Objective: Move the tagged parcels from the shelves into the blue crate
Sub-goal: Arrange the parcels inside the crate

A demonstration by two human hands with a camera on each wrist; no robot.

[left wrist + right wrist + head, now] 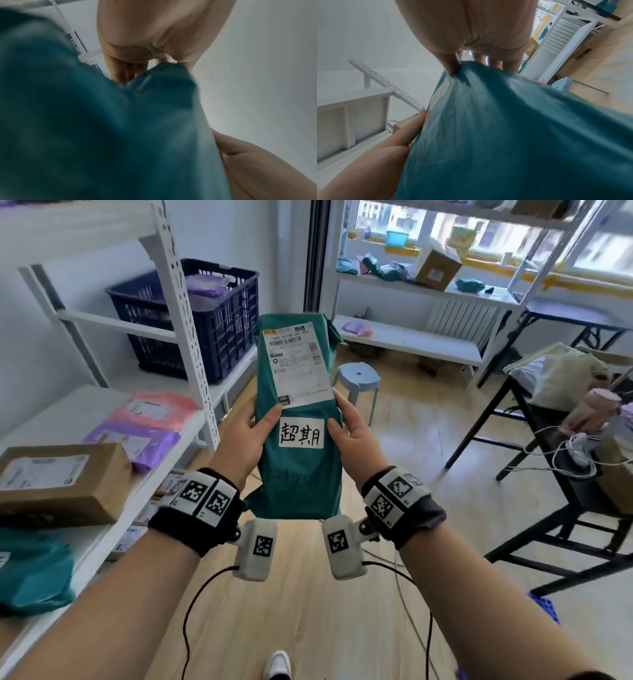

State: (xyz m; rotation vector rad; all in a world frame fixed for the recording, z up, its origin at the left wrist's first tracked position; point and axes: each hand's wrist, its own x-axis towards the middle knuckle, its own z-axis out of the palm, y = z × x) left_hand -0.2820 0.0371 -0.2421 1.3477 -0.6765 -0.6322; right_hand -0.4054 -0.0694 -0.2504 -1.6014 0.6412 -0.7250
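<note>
Your left hand (244, 440) and right hand (352, 436) grip teal tagged parcel (301, 470) by its edges, thumbs on front, upright, right of blue crate (191, 316) on shelf (144, 378).

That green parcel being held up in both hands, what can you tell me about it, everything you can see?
The green parcel is a soft teal plastic mailer bag, long and slightly crumpled, held upright in mid-air above the wooden floor. A printed shipping label with barcodes covers its upper front; below sits a white tag with handwritten Chinese characters. The left hand and the right hand grip its two side edges, thumbs on the front, fingers behind. Nothing else touches it.
</note>
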